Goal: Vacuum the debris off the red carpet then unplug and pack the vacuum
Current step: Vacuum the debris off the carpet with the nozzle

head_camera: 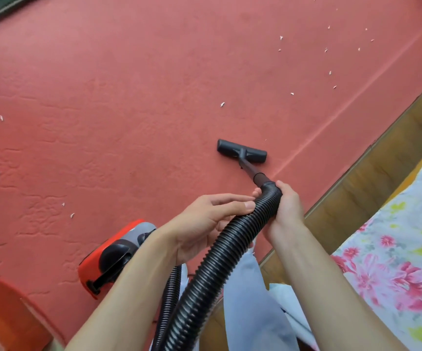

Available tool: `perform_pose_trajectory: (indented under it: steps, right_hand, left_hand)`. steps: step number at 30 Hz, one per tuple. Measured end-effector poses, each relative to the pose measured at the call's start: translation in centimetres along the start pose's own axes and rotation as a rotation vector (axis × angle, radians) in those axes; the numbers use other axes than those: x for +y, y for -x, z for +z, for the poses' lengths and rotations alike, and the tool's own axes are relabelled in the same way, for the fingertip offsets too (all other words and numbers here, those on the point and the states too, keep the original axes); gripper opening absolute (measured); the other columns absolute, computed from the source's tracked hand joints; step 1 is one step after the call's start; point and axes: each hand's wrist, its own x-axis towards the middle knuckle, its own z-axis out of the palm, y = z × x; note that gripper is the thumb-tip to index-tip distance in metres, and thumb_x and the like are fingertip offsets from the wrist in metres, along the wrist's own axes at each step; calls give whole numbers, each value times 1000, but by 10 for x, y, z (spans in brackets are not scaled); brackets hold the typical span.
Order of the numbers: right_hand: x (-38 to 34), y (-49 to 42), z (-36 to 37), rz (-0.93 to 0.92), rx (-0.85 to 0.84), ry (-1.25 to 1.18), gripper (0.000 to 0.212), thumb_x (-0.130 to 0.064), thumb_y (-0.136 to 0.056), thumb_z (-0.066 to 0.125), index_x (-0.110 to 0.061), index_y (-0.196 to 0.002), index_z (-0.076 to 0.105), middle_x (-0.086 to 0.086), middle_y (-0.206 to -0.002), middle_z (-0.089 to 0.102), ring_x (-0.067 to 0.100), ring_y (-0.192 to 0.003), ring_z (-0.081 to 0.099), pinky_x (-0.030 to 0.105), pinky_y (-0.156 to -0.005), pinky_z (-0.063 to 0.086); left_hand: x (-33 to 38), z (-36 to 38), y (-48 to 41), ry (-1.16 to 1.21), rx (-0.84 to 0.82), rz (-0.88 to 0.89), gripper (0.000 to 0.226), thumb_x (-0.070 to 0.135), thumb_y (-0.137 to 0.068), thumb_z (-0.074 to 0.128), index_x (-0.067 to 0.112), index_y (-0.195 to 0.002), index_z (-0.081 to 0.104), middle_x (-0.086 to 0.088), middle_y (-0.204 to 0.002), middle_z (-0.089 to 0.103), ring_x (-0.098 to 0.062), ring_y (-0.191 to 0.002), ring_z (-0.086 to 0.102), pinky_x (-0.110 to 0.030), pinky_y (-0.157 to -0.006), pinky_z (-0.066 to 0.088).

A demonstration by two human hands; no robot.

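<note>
The red carpet (129, 97) is seen across most of the floor, bordered on the right by a wooden board (357, 178) and a floral sheet (395, 249). An orange canister vacuum (108, 259) is set on the carpet at lower left. Its black corrugated hose (212, 269) is gripped at the upper end by the right hand (287, 206), fingers wrapped round it. The left hand (205, 224) is held with straight fingers, its thumb tip touching the hose. The floor nozzle (241, 151) is laid flat on the carpet. White scraps of debris (222, 104) are scattered beyond it.
</note>
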Motion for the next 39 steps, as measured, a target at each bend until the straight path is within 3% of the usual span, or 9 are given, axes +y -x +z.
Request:
perform_pose_trajectory:
  steps: [5,7,10,20,23,27,29,33,39]
  right_hand:
    - [-19,-24,23,-79,54,23,16,-14,-94,55,1,-91,52,17,-66,55,20,-44,54,24,-43,48]
    - [-34,-36,29,-107,64,74,16,-14,-94,55,0,-88,52,16,-65,56,20,-45,54,24,-43,48]
    - [-61,-46,36,-113,36,170,17,-17,-94,56,0,-96,57,15,-67,59,20,-50,57,25,-48,49]
    - [-126,-43,39,-12,-40,192,41,-29,-87,61,-1,-116,59,10,-79,61,20,-61,60,32,-62,52]
    - [-125,-52,38,17,-41,156,44,-32,-83,62,0,-114,60,11,-78,62,22,-62,61,33,-64,52]
    - [-125,-68,40,62,-60,93,41,-30,-84,63,2,-110,59,13,-75,62,22,-58,60,31,-56,52]
    - [-124,-77,36,67,-55,93,39,-28,-87,61,1,-113,58,13,-74,61,21,-55,58,27,-52,51]
    - [-134,-82,25,17,-23,179,42,-27,-93,58,3,-123,59,12,-77,64,18,-54,58,23,-45,48]
    - [-149,-64,11,39,-60,223,44,-29,-93,56,5,-121,60,14,-79,65,19,-55,59,25,-44,49]
  left_hand:
    - [9,3,-35,46,89,0,34,22,-86,75,10,-118,73,-24,-100,67,-37,-90,52,-38,-74,57]
    - [14,13,-50,60,130,9,31,20,-90,72,10,-119,73,-31,-109,70,-36,-90,58,-50,-89,54]
    - [24,27,-69,83,135,28,30,18,-91,71,10,-121,71,-20,-98,72,-33,-88,63,-62,-102,45]
    - [76,50,-81,83,-60,74,52,30,-79,78,15,-128,68,-15,-102,65,-34,-90,51,-38,-74,50]
    - [79,54,-87,89,-35,66,53,29,-76,80,16,-127,69,-17,-105,58,-37,-98,38,-42,-75,42]
    - [73,59,-97,63,40,67,50,25,-80,78,16,-128,67,-16,-102,68,-37,-94,53,-57,-91,44]
    - [67,63,-104,34,99,49,43,22,-85,77,14,-126,68,-14,-99,72,-31,-86,63,-55,-95,50]
    - [55,76,-110,50,114,-3,34,18,-90,73,12,-123,68,-14,-99,74,-27,-84,64,-29,-69,60]
    - [63,87,-101,74,-24,35,47,15,-86,76,16,-132,62,-8,-89,74,-13,-64,68,-26,-64,59]
